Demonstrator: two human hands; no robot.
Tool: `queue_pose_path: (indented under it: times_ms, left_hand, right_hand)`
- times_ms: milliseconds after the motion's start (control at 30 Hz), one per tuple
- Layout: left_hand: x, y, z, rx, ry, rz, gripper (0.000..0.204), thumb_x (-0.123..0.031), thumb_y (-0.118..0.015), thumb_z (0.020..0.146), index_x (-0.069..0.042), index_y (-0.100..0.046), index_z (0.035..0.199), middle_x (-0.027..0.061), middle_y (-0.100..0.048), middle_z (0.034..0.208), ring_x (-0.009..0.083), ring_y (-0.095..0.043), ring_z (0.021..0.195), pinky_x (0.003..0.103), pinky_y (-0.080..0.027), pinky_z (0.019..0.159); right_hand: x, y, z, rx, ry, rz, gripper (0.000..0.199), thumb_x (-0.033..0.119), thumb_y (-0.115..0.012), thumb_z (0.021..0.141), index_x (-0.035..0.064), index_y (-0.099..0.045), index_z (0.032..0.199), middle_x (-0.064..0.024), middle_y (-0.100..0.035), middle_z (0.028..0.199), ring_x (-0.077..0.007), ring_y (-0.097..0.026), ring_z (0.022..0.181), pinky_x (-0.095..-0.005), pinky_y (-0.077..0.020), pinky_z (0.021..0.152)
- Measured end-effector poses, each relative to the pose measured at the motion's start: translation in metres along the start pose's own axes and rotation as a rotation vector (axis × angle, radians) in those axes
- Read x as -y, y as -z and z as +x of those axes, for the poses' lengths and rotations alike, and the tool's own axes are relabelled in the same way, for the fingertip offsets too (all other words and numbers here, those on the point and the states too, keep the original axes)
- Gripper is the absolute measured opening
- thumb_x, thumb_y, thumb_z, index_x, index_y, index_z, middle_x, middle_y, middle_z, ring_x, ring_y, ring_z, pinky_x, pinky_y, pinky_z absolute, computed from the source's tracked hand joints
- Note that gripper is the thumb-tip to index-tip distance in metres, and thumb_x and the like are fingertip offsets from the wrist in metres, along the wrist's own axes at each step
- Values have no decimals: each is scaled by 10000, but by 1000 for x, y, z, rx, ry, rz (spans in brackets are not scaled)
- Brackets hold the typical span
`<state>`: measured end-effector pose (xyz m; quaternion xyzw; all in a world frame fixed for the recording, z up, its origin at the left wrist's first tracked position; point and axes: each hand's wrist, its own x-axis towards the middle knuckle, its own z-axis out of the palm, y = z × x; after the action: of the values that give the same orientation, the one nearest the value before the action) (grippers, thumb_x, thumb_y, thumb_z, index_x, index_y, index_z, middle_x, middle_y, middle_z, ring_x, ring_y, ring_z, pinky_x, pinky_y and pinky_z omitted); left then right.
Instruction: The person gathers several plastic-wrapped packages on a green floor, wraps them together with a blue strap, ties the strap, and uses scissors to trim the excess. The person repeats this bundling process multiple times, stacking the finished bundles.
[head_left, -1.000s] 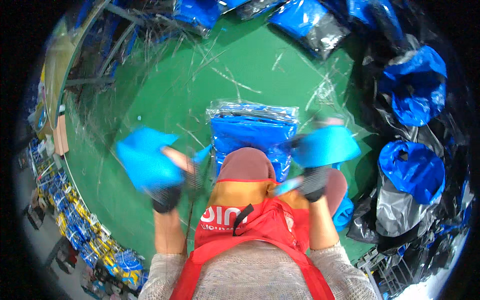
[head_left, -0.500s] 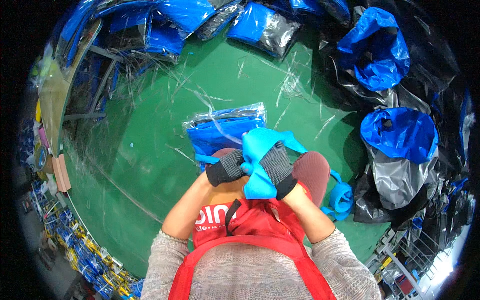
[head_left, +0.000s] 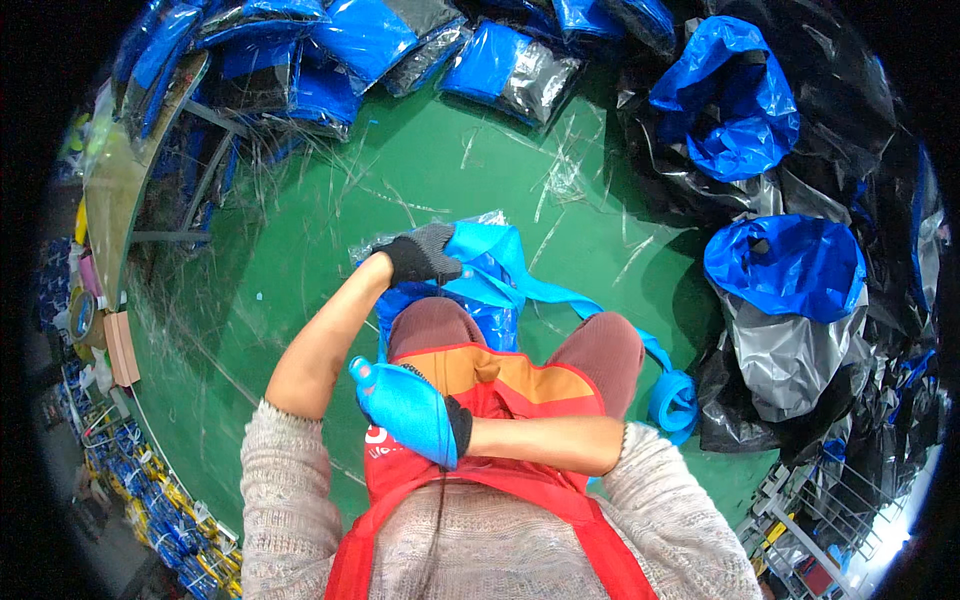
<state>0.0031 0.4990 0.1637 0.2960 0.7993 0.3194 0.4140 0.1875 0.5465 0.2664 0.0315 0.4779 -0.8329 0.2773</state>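
My left hand [head_left: 425,255], in a dark dotted glove, is closed on a light blue fabric strip [head_left: 505,255] above a folded blue sheet [head_left: 495,325] in clear plastic on the floor. Another broad light blue piece of the strip [head_left: 405,405] is drawn across my lap with my right hand [head_left: 460,425]; it covers most of that hand and its fingers, leaving the black cuff and a bit of glove in sight. From the left hand the strip runs right past my knee to a loose roll [head_left: 675,400] on the floor.
Blue and black plastic-wrapped packs [head_left: 510,75] lie along the far side. On the right stand two opened blue-lined bags [head_left: 785,265], with black plastic around them. A table with metal legs [head_left: 170,236] is at left; blue and yellow bundles [head_left: 165,520] lie lower left.
My hands have moved apart. The left went forward over the wrapped sheet with part of the strip; the right came back and left across my lap with the broad light blue piece.
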Motion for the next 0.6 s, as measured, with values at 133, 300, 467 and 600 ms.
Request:
queue_pose_path:
  times_ms: [133, 300, 467, 600]
  left_hand:
    - [-26, 4, 25, 257, 102, -421, 266, -194, -644, 731, 16, -599, 889, 122, -633, 738, 160, -593, 603, 310, -483, 577]
    - [-89, 25, -37, 350, -167, -868, 403, -281, -685, 766, -20, -594, 1060, 72, -620, 949, 146, -570, 841, 314, -474, 772]
    - [-109, -44, -119, 512, -640, -175, 246, -293, -549, 845, -64, -638, 843, 143, -629, 732, 290, -611, 651, 387, -474, 589]
    - [-60, -84, -154, 387, -30, 527, 445, -393, -412, 866, -71, -633, 652, 174, -586, 614, 342, -554, 512, 455, -432, 541]
  right_hand:
    - [75, 27, -55, 54, -80, -143, 203, 201, -495, 898, 61, -502, 750, -20, -522, 684, -125, -470, 601, -311, -405, 546]
    - [80, 126, -64, 100, 128, -413, 156, 198, -510, 891, 55, -569, 911, -55, -565, 821, -168, -526, 724, -327, -466, 639]
    - [41, 249, -31, -361, 134, -521, 212, 177, -536, 885, 34, -548, 1041, -82, -603, 944, -161, -554, 805, -336, -493, 725]
    - [28, 340, -144, -650, 12, -1080, 344, 266, -681, 775, 50, -533, 998, -99, -606, 925, -204, -597, 855, -327, -468, 772]
